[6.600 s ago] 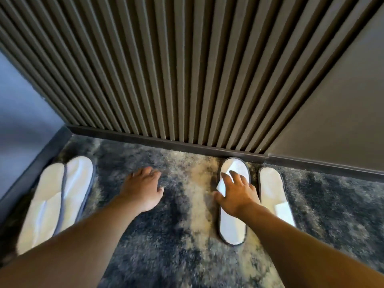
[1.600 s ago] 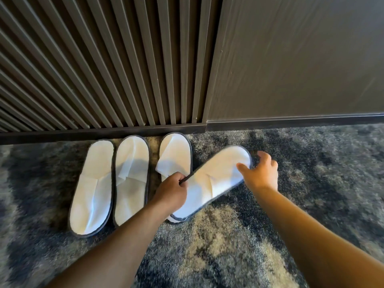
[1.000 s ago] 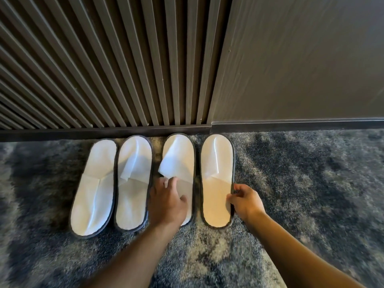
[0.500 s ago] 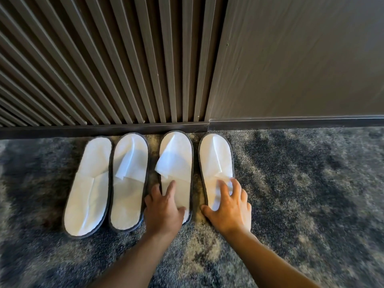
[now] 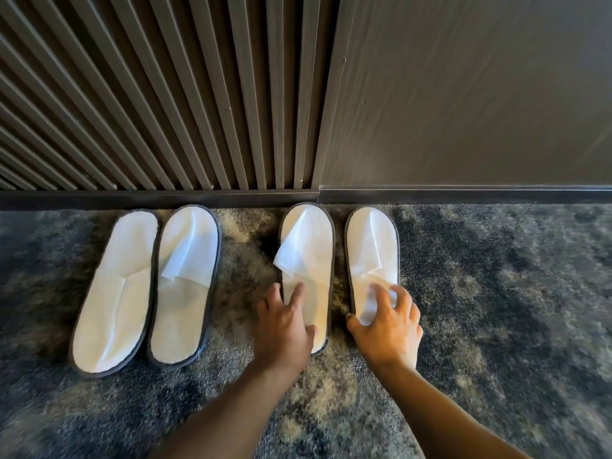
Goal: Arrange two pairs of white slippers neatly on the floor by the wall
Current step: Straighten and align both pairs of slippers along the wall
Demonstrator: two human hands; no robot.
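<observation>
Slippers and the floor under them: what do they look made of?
Slippers: thin white non-woven or terry-like fabric, matte, with dark piping; the upper creases and folds like paper, so probably the disposable kind. Floor: mottled blue-grey carpet with a fuzzy pile. Both hands, left and right, rest open on the right pair.

Left hand (image 5: 284, 329) hides heel of third slipper (image 5: 306, 246). Right hand (image 5: 389, 329) hides heel of fourth slipper (image 5: 371, 243). Both forearms cut off by bottom edge. Carpet (image 5: 496, 326) blurred toward corners.
</observation>
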